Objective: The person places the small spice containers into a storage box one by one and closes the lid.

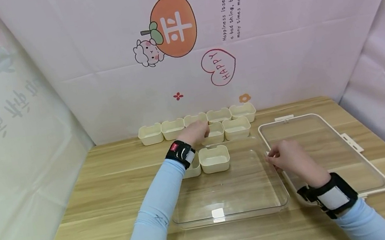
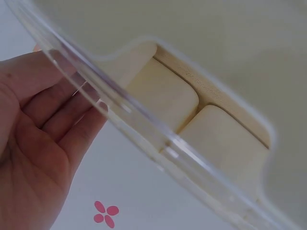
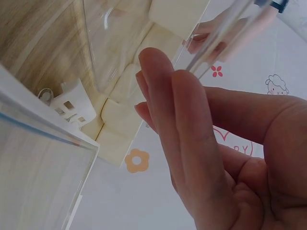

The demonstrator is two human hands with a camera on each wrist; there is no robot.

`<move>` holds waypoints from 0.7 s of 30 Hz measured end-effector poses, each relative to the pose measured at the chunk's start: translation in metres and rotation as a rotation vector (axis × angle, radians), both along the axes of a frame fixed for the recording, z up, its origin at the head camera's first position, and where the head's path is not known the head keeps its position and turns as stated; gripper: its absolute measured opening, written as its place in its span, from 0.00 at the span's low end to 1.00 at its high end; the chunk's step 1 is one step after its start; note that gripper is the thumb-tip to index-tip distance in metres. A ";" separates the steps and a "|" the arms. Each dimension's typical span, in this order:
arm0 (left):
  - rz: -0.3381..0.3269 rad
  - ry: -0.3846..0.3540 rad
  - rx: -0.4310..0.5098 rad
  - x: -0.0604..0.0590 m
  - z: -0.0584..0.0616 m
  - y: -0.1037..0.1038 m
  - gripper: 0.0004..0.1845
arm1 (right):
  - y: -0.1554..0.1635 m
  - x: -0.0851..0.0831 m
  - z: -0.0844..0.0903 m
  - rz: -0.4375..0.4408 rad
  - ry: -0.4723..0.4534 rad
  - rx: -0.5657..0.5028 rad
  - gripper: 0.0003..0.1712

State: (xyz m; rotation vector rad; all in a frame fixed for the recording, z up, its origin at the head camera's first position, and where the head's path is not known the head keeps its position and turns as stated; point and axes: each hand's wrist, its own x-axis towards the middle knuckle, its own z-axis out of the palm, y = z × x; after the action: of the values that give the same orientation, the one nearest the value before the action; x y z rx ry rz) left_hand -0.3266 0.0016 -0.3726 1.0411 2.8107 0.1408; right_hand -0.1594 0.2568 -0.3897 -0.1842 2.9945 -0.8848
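Note:
My left hand [image 1: 194, 133] reaches over the far end of a clear plastic box [image 1: 249, 193], its bent fingers down beside a small cream cup [image 1: 216, 135]. In the left wrist view, its fingers [image 2: 79, 127] curve toward the cream cups behind the clear wall; I cannot tell whether they grip one. My right hand [image 1: 293, 160] holds the box's right rim between thumb and fingers [image 3: 189, 115]. Inside the box, two cream cups stand side by side near the far left; the right one [image 1: 215, 160] shows fully, the other [image 1: 193, 169] is partly behind my left wrist.
Several matching cups [image 1: 151, 135] line the back of the wooden table [image 1: 113, 191] against a printed cloth. Another cup [image 1: 237, 129] stands just in front of that row. At the right lies a clear lid [image 1: 322, 150] with a white frame and clips, close to the box.

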 end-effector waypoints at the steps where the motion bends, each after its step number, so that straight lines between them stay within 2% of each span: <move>1: 0.000 0.002 -0.008 -0.001 -0.001 0.000 0.20 | 0.000 0.000 0.000 0.001 -0.004 0.000 0.09; 9: -0.025 0.081 -0.018 -0.001 -0.005 -0.001 0.22 | -0.001 0.001 0.000 -0.016 -0.038 -0.041 0.08; 21: -0.057 0.119 0.044 0.003 -0.001 -0.005 0.21 | -0.002 0.003 0.002 -0.023 -0.068 -0.059 0.09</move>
State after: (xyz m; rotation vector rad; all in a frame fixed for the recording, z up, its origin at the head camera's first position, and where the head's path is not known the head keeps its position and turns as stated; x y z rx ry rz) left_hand -0.3240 -0.0033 -0.3739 1.1758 2.8919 0.1401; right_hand -0.1565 0.2547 -0.3877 -0.1172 2.9161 -0.9613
